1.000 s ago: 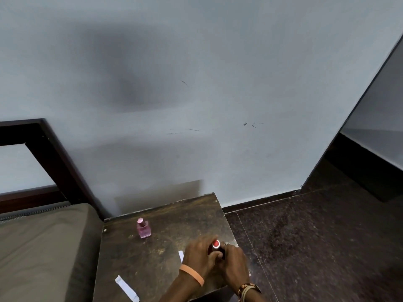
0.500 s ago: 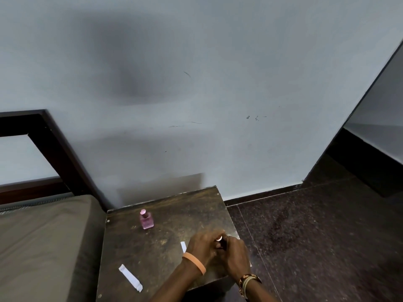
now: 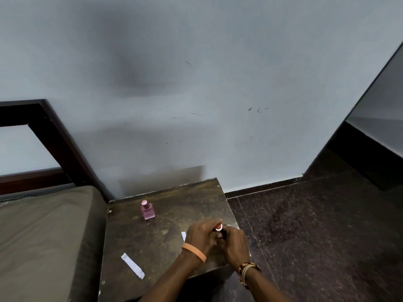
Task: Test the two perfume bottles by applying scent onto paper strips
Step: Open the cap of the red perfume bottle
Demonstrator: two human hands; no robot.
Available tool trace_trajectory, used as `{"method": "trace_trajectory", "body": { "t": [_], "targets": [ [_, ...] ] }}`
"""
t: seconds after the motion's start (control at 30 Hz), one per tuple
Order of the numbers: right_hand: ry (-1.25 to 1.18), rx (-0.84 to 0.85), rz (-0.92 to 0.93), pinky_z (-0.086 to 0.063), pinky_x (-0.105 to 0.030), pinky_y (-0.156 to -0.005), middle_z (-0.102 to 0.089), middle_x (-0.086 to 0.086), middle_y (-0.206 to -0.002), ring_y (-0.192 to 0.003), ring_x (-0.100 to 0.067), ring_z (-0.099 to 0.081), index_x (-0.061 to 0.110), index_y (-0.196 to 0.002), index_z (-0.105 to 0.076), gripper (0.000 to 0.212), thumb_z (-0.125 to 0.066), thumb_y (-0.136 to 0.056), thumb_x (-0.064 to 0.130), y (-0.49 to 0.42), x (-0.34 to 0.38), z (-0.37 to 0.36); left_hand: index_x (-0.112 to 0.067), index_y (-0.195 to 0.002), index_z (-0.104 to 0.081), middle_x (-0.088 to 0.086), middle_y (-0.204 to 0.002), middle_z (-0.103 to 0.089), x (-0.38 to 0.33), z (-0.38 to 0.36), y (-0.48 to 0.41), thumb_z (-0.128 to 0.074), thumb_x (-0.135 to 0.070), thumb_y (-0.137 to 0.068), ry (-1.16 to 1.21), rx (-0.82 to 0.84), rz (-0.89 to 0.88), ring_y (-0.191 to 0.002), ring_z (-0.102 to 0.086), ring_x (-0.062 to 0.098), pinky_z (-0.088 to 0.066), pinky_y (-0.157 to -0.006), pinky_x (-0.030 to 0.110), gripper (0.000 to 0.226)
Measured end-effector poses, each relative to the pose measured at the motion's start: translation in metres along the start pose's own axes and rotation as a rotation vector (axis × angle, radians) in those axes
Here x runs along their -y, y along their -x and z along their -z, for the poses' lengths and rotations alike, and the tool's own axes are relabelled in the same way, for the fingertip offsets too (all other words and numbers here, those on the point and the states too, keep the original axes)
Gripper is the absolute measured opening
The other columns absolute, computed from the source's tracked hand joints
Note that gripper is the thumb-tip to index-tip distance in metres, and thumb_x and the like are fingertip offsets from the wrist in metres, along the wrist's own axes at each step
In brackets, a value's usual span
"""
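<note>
**A:** Both our hands meet over the near right corner of the worn dark wooden side table [image 3: 174,192]. What are we holding?

**B:** The small dark perfume bottle with a red top [image 3: 219,228]. Our left hand [image 3: 201,235], the one with the orange wristband [image 3: 194,253], wraps its fingers round the body. Our right hand [image 3: 234,244] curls against it from the other side. Both are clamped on it. We judge that one steadies while the other works the top, though the fingers hide which.

**A:** Is it upright?

**B:** Yes, red end up, so we can reach the top. We cannot tell whether its base rests on the table.

**A:** Where is the paper?

**B:** One white paper strip [image 3: 183,236] peeks out just beside our left hand, mostly covered and close enough to scent. The folded white paper strip [image 3: 132,265] lies well apart, nearer the front left edge.

**A:** And the second scent?

**B:** The square pink glass perfume bottle [image 3: 148,211] stands upright and capped toward the back, near the olive mattress [image 3: 43,225]. We judge it is parked out of the way until its turn
</note>
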State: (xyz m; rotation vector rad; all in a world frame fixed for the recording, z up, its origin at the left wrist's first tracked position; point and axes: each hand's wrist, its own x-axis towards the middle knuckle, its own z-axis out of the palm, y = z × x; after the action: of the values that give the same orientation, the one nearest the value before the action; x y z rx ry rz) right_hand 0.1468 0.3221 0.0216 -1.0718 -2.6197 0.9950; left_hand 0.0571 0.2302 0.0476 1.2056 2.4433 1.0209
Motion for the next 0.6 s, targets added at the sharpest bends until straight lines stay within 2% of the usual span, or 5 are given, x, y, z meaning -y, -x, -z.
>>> {"method": "trace_trajectory", "body": {
  "t": [0.13,0.2,0.3,0.47,0.6],
  "targets": [
    [0.015,-0.018,0.008,-0.040,-0.012,-0.055,-0.073,0.004,-0.082,-0.069,-0.005,-0.059,0.024,-0.087,-0.073,0.014,-0.068,-0.080,0.014,0.0005,0.0009,0.0012,-0.019,-0.126,-0.059,0.003,-0.126,-0.063,-0.0002,-0.0047,0.0017,-0.065,-0.006,-0.082,-0.001,0.022,-0.043,-0.117,-0.057,0.016,-0.038,-0.105,0.021,0.047],
    [0.023,-0.009,0.002,-0.045,-0.016,-0.058,-0.073,0.003,-0.082,-0.071,-0.008,-0.063,0.024,-0.086,-0.072,0.011,-0.069,-0.078,0.016,-0.0003,0.0001,0.0005,-0.018,-0.122,-0.063,0.004,-0.118,-0.067,0.0011,-0.0036,-0.0010,-0.066,-0.009,-0.082,0.019,0.023,-0.002,-0.111,-0.062,0.017,-0.043,-0.099,0.021,0.040],
    [0.025,0.009,-0.003,-0.052,-0.024,-0.063,-0.073,0.003,-0.081,-0.072,-0.008,-0.065,0.023,-0.085,-0.072,0.009,-0.073,-0.076,0.021,-0.0010,-0.0009,-0.0008,-0.020,-0.119,-0.064,0.002,-0.114,-0.069,0.0003,0.0012,-0.0018,-0.068,-0.024,-0.083,0.005,0.003,0.052,-0.105,-0.063,0.014,-0.034,-0.089,0.011,0.037],
    [0.015,-0.002,-0.002,-0.055,-0.025,-0.068,-0.073,0.003,-0.083,-0.076,-0.009,-0.066,0.022,-0.088,-0.073,0.010,-0.071,-0.080,0.017,-0.0027,-0.0016,-0.0007,-0.021,-0.135,-0.050,-0.002,-0.134,-0.055,0.0029,-0.0032,-0.0008,-0.067,-0.015,-0.083,0.043,0.065,0.007,-0.125,-0.048,0.011,-0.033,-0.111,0.025,0.055],
    [-0.008,0.014,0.001,-0.050,-0.019,-0.067,-0.073,0.004,-0.085,-0.076,-0.008,-0.065,0.022,-0.090,-0.073,0.013,-0.075,-0.078,0.017,-0.0003,-0.0011,-0.0008,-0.021,-0.119,-0.064,0.001,-0.115,-0.069,0.0019,-0.0003,-0.0019,-0.066,-0.014,-0.084,0.055,0.031,0.044,-0.107,-0.063,0.014,-0.045,-0.098,0.021,0.036]
  ]
}}
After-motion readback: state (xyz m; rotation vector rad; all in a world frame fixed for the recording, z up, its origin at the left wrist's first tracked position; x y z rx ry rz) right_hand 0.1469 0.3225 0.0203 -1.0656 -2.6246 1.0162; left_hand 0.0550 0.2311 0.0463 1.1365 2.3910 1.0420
